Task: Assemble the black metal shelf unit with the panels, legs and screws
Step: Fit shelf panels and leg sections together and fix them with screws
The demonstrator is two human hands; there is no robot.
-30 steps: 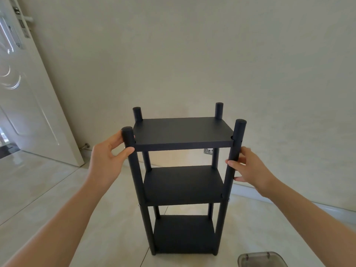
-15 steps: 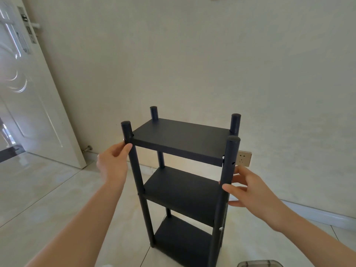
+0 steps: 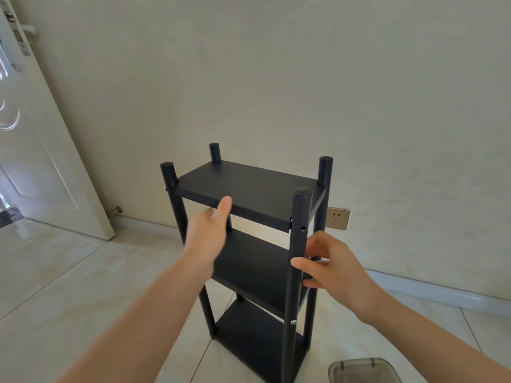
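The black shelf unit (image 3: 249, 189) stands upright on the tiled floor, turned at an angle, with three panels fixed between its legs. My left hand (image 3: 207, 233) is blurred at the front edge of the top panel, thumb raised against that edge and fingers mostly hidden. My right hand (image 3: 331, 266) grips the near right leg (image 3: 300, 217) below the top panel, thumb across its front and fingers behind. That leg shows an empty hole (image 3: 303, 228) near the top and a silver screw (image 3: 293, 322) lower down.
A grey translucent plastic container (image 3: 362, 371) sits on the floor at the lower right. A white door (image 3: 41, 161) stands open on the left with a door stop (image 3: 114, 211) by the wall. A wall socket (image 3: 337, 218) is behind the shelf.
The shelf unit has turned, its near right corner now toward me. My left hand left the near left leg and moved to the top panel's front edge. My right hand stayed on its leg.
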